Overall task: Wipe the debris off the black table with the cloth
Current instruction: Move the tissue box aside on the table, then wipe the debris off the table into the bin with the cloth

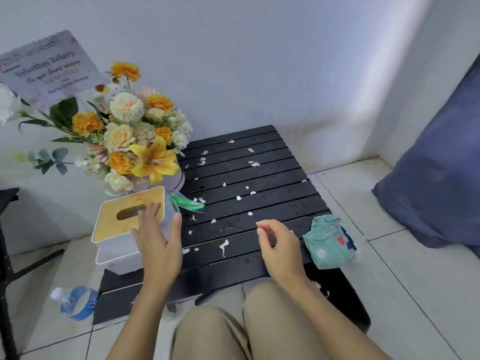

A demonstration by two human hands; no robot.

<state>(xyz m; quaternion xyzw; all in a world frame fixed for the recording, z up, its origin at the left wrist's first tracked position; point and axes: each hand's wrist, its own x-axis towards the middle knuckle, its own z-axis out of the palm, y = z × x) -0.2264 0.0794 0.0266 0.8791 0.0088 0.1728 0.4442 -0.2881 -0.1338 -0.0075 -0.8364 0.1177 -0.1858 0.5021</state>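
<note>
Bamboo-lidded tissue box point(122, 224) under flat left hand point(159, 242); right hand point(281, 249) above black table point(259, 175), loosely curled, empty.

Plain white walls point(259, 61) meet in a corner at the back right, where a soft band of brighter light point(374, 81) falls slantwise across the plaster. The floor point(389, 271) is laid with large pale tiles with thin dark joints, and a big blue cushion point(439, 178) leans in the right corner. At the left stands a bouquet of orange, cream and yellow flowers point(135, 133) with a printed card point(46, 68); a water bottle point(76, 302) lies on the tiles, beside a black metal stand point(7, 268).
</note>
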